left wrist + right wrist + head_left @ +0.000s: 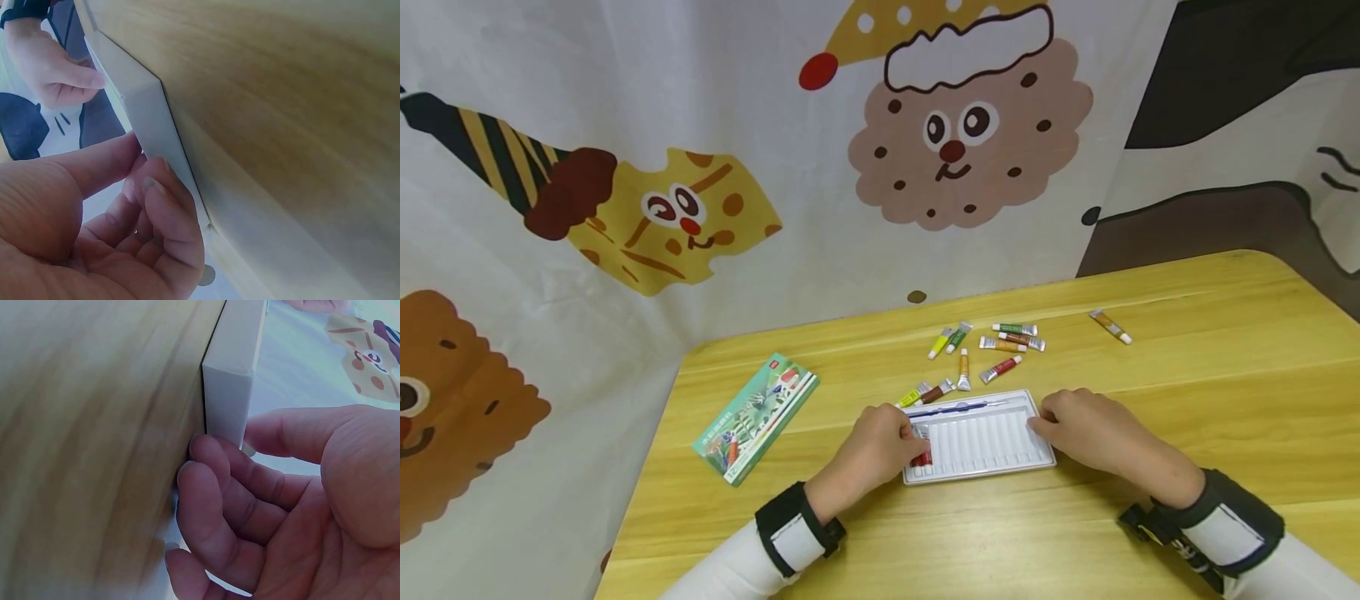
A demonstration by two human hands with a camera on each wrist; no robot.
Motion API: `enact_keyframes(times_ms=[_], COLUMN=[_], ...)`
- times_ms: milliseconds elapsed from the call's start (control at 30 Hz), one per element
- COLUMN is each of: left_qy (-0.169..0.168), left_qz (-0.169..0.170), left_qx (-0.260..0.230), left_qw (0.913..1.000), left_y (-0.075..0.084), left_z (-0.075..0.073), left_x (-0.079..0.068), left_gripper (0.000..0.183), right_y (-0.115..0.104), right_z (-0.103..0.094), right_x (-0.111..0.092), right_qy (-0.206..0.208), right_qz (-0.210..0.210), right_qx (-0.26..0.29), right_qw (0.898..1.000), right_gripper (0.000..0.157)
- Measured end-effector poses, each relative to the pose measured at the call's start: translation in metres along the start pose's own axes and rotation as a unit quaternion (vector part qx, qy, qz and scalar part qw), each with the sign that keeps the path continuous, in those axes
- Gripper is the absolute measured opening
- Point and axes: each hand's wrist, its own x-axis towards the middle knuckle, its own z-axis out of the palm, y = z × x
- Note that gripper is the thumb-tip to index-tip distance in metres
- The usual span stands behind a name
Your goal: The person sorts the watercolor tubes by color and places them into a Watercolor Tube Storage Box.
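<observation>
A white tray (977,437) lies flat on a yellow wooden counter (1187,392), a hand at each short end. The left hand (872,450) covers the tray's left end, its grip narrow, fingers curled at the rim; the left-wrist view shows thumb and fingertips (156,187) pinching that edge. A red tube (922,457) shows only in part beneath those fingers, in the tray's leftmost slots. The right hand (1093,433) hides the tray's right rim; the right-wrist view shows its fingers (212,456) bent against the corner, thumb alongside. Both wrist views are blurred and cropped, showing little beyond tray edge and wood. A thin brush (958,407) lies along the tray's far channel.

Beyond the tray, loose paint tubes (992,346) are scattered on the counter, two of them just past its far left corner; one tube (1110,327) lies apart, farther right. Left of the tray, well clear of it, rests a green box (756,417), its print too small to read. A cartoon-printed cloth (737,167) hangs behind the counter and closes off the room. Black bands (793,529) with white sleeves circle both wrists.
</observation>
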Motion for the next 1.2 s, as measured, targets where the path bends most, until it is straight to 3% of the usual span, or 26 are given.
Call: enact_keyframes(times_ms=[400,567,667,867,1067,1200], left_qy=[-0.014,0.010,0.027,0.056,0.076,0.074], left_qz=[0.001,0.002,0.010,0.030,0.032,0.028], left_qx=[0.015,0.023,0.022,0.012,0.019,0.022], left_qw=[0.9998,0.9997,0.9993,0.9979,0.9964,0.9966], left_y=[-0.005,-0.008,-0.009,-0.012,-0.021,-0.022], left_z=[-0.009,-0.019,-0.023,-0.021,-0.019,-0.019], left_x=[0.002,-0.002,-0.005,-0.009,-0.010,-0.010], left_gripper=[0.052,0.039,0.030,0.019,0.015,0.013], right_y=[0.006,0.011,0.013,0.021,0.021,0.019], right_z=[-0.008,-0.017,-0.021,-0.020,-0.015,-0.017], right_x=[-0.001,0.009,0.021,0.051,0.070,0.073], right_qy=[0.013,0.068,0.107,0.126,0.103,0.103], right_qz=[-0.017,-0.049,-0.092,-0.191,-0.200,-0.190], right_qx=[0.013,0.010,-0.008,-0.083,-0.142,-0.148], right_qw=[1.000,0.996,0.990,0.970,0.964,0.965], right_gripper=[0.038,0.018,0.005,0.017,0.028,0.018])
